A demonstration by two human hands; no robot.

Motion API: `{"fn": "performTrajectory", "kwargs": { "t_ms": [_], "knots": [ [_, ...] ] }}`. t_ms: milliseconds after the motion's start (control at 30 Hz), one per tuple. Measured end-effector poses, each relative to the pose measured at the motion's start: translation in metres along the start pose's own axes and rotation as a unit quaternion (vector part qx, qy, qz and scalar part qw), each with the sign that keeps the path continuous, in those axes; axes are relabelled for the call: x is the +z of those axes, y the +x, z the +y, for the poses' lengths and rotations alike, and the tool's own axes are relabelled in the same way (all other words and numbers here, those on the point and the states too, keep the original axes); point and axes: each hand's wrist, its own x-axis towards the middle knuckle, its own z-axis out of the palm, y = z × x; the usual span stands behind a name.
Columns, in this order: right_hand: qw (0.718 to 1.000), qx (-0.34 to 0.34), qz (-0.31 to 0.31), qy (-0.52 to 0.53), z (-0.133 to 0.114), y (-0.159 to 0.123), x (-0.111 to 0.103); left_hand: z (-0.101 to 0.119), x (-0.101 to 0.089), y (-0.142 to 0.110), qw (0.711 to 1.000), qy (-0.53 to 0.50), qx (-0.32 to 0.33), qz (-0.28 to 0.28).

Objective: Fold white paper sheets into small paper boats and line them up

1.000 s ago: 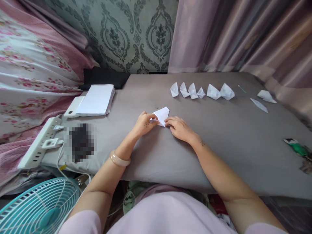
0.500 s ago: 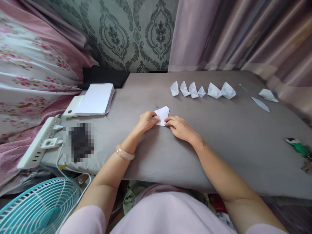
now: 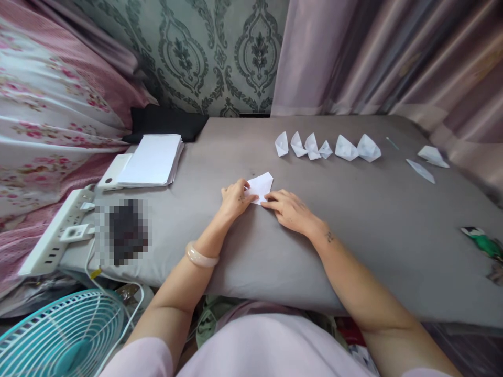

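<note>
Far left of the folded sheet, and closer to the person, a turquoise fan [image 3: 70,335] with a pale grille stands below the desk [image 3: 353,220], which is covered in grey cloth. A floral curtain [image 3: 51,99] hangs beyond the fan, also well to the sheet's left. Between that side and the sheet come a white power strip [image 3: 58,233] with plugs in it, then a dark item [image 3: 129,233] blurred by pixelation. Left of the sheet and farther back, a stack of white paper [image 3: 152,159] lies partly over a white box [image 3: 112,173], with a black cloth [image 3: 168,123] behind.

The left hand [image 3: 237,199] grasps the left side of the folded sheet [image 3: 261,184], its thumb on top; a pale bangle [image 3: 201,255] circles that forearm. The sheet lies on the desk between both hands, pointed end away from the person. At its near right edge, the right hand [image 3: 288,209] touches it with bent fingers; I cannot tell whether they pinch the paper.

Behind the sheet and to its right stands a row of folded paper shapes [image 3: 346,147]. Farther right come a thin stick [image 3: 392,143], a slim paper piece [image 3: 420,170] and a bulkier paper piece [image 3: 433,156]. Farthest right of the sheet, and slightly nearer the person, lies a green item [image 3: 487,243], too unclear to name.
</note>
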Motion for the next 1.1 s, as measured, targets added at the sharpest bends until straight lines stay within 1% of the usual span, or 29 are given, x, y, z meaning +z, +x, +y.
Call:
{"fn": "performTrajectory", "kwargs": {
  "t_ms": [200,367,533,667,733,800,867,933,1033,1100],
  "knots": [
    [1.000,0.013,-0.009,-0.017,-0.003,0.001,-0.001,-0.002,-0.004,-0.001,0.999,-0.044,0.013,-0.002],
    [0.999,0.027,-0.001,-0.031,-0.010,0.000,-0.002,-0.006,0.001,0.002,0.999,-0.043,0.019,0.017],
    [0.996,0.044,-0.002,-0.072,-0.025,-0.001,-0.002,-0.011,0.008,0.011,0.996,-0.039,0.069,0.034],
    [0.990,0.062,-0.015,-0.123,-0.043,-0.001,-0.002,-0.012,0.010,0.020,0.992,-0.037,0.122,0.010],
    [0.989,0.063,-0.010,-0.131,-0.048,-0.001,-0.002,-0.011,0.009,0.022,0.991,-0.039,0.129,-0.003],
    [0.991,0.049,0.009,-0.122,-0.046,0.001,0.000,-0.011,0.007,0.022,0.991,-0.041,0.125,-0.009],
    [0.995,0.020,0.022,-0.096,-0.039,0.003,0.002,-0.011,0.006,0.020,0.991,-0.039,0.128,-0.011],
    [0.998,-0.006,0.018,-0.057,-0.028,0.005,0.004,-0.011,0.006,0.018,0.990,-0.033,0.136,-0.014],
    [1.000,-0.011,0.013,-0.006,-0.014,0.007,0.007,-0.014,0.008,0.019,0.990,-0.004,0.139,-0.011],
    [1.000,-0.006,0.021,0.009,-0.009,0.007,0.009,-0.018,0.010,0.022,0.991,0.035,0.126,0.012]
  ]
}}
